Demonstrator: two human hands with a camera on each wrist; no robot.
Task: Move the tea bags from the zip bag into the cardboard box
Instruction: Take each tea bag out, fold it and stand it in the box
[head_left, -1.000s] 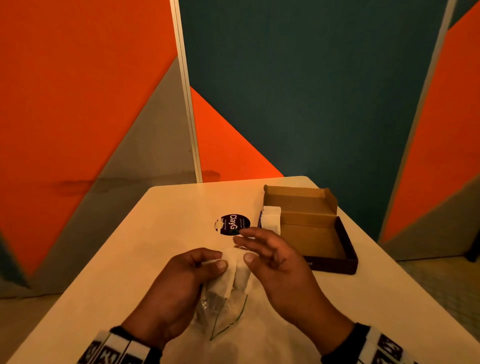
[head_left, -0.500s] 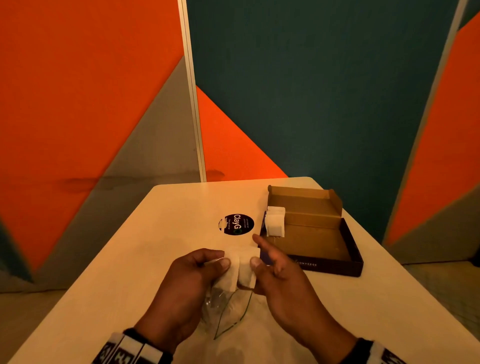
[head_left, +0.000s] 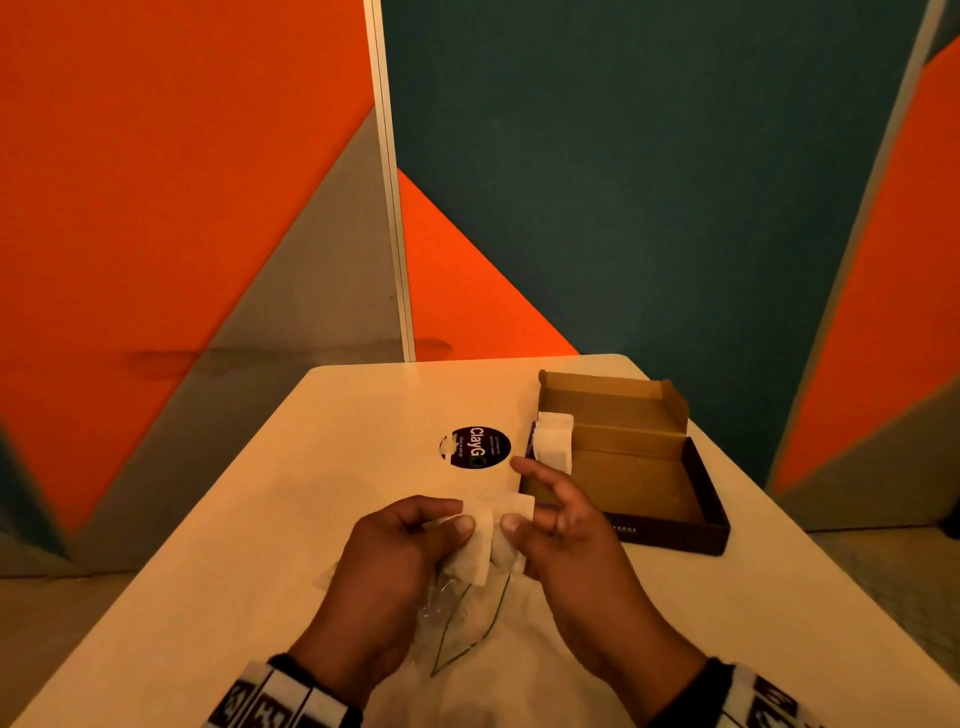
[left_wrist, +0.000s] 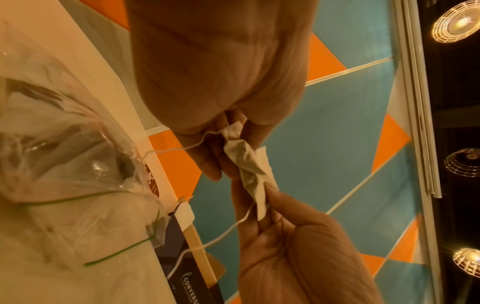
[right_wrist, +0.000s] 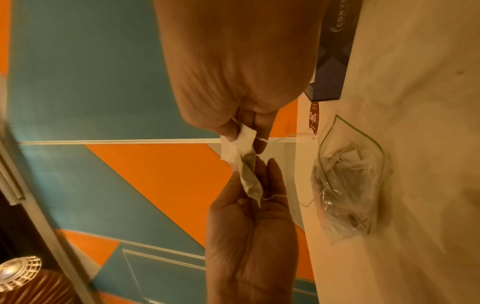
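Above the table's near half, both hands hold a small bunch of white tea bags (head_left: 488, 535). My left hand (head_left: 462, 519) pinches the left part with thumb and fingers. My right hand (head_left: 511, 519) pinches the right part with its thumb, and its other fingers are spread toward the box. The wrist views show the crumpled tea bags (left_wrist: 249, 168) (right_wrist: 244, 156) between both hands, with strings trailing down. The clear zip bag (head_left: 457, 618) (left_wrist: 64, 164) (right_wrist: 345, 185) lies open under the hands with more bags inside. The open cardboard box (head_left: 639, 467) stands to the right, and white tea bags (head_left: 553, 441) lean in its left end.
A round dark sticker (head_left: 475, 447) lies on the pale table (head_left: 311, 519) just beyond the hands. Orange, grey and teal wall panels stand close behind the table. The table's right edge runs just past the box.
Both hands keep their hold on the tea bags, which have risen slightly away from the zip bag. My right hand's free fingers have shifted a little toward the box.
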